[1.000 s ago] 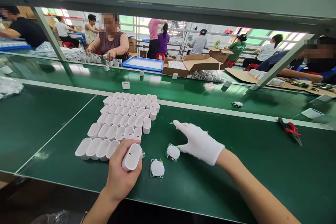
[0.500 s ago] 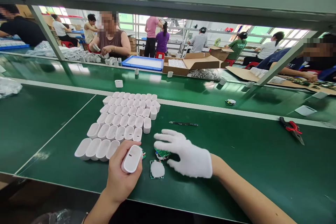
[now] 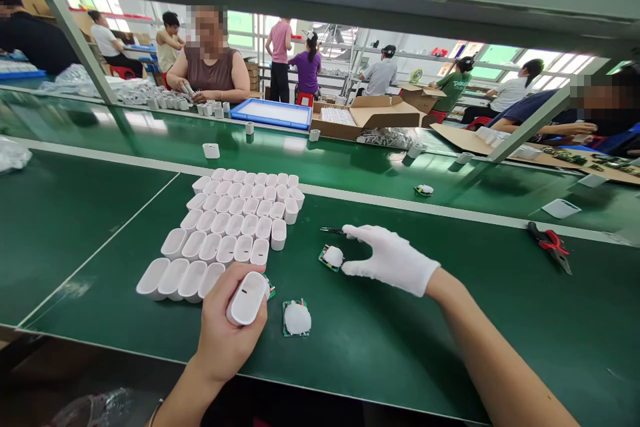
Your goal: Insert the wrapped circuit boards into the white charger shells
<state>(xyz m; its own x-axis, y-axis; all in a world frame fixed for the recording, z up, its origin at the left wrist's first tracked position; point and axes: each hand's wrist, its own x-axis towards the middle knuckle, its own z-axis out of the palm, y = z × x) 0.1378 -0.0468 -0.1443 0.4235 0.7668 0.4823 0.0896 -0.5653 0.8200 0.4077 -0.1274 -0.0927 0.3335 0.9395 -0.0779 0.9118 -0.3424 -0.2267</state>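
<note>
My bare left hand (image 3: 227,327) is wrapped round a white oval plastic housing (image 3: 249,299), its open end up and a small slot visible inside. A circuit board partly hidden behind that hand shows a green edge (image 3: 271,285). My right hand (image 3: 387,257), in a white glove, has its thumb and fingers apart. Its fingertips overlap the right part of the dark tweezers (image 3: 330,230); whether they touch is unclear. Just left of the thumb lies a circuit board with a white pad (image 3: 332,257). Another padded circuit board (image 3: 297,318) lies nearer the front edge.
Rows of white housings (image 3: 215,223) stand left of centre. Red-handled pliers (image 3: 550,245) lie at right. Beyond the pale strip, a conveyor (image 3: 350,170) carries scattered housings and a circuit board (image 3: 424,190). A shelf beam (image 3: 320,0) crosses overhead; co-workers sit opposite.
My right hand has moved away and right, to the tweezers. The circuit board formerly under it now lies farther back, uncovered. My left hand keeps its housing. Items on the conveyor have shifted left.
</note>
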